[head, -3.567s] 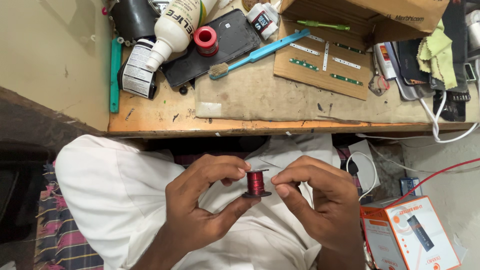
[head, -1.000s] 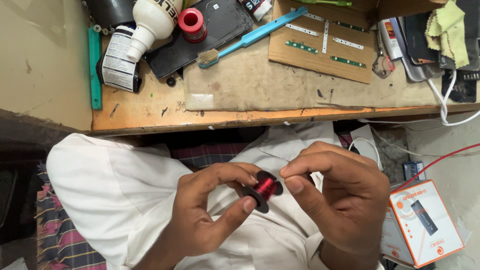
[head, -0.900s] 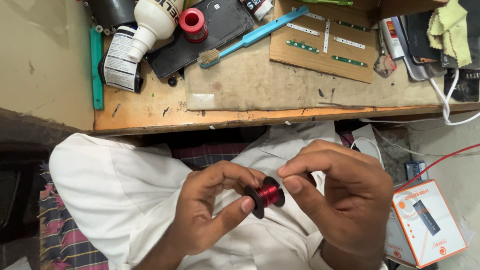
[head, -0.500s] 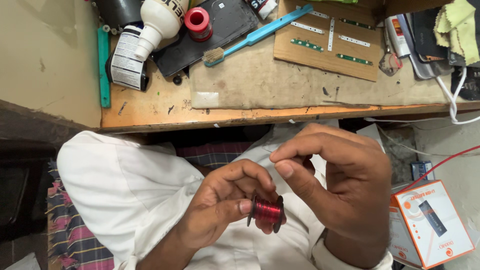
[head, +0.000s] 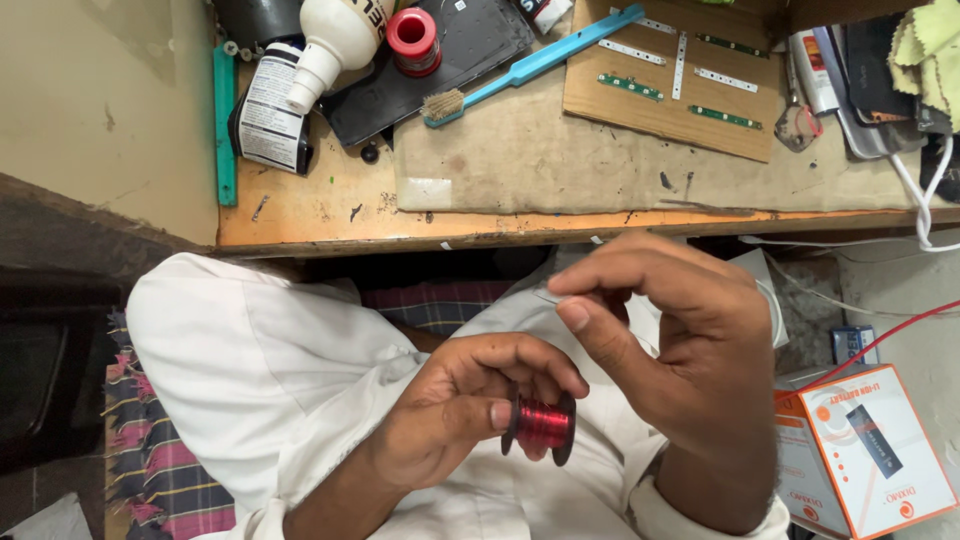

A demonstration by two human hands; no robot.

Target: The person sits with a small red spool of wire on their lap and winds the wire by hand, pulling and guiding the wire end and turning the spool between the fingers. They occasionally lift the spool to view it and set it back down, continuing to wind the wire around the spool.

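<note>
My left hand (head: 450, 410) grips a small black bobbin wound with red wire (head: 543, 425), thumb on its near flange, over my lap in white cloth. My right hand (head: 690, 350) hovers just above and to the right of the bobbin, apart from it, with thumb and forefinger pinched together. Any strand between those fingers is too fine to see.
The wooden workbench edge (head: 330, 225) runs across above my knees. On it lie a white bottle (head: 335, 35), a red spool (head: 412, 28), a blue brush (head: 540, 62) and a cardboard sheet with thin circuit strips (head: 660, 95). An orange-and-white box (head: 865, 455) sits on the floor at right.
My right hand has let go of the bobbin and risen above it with fingers pinched. My left hand has lowered the bobbin slightly and turned it.
</note>
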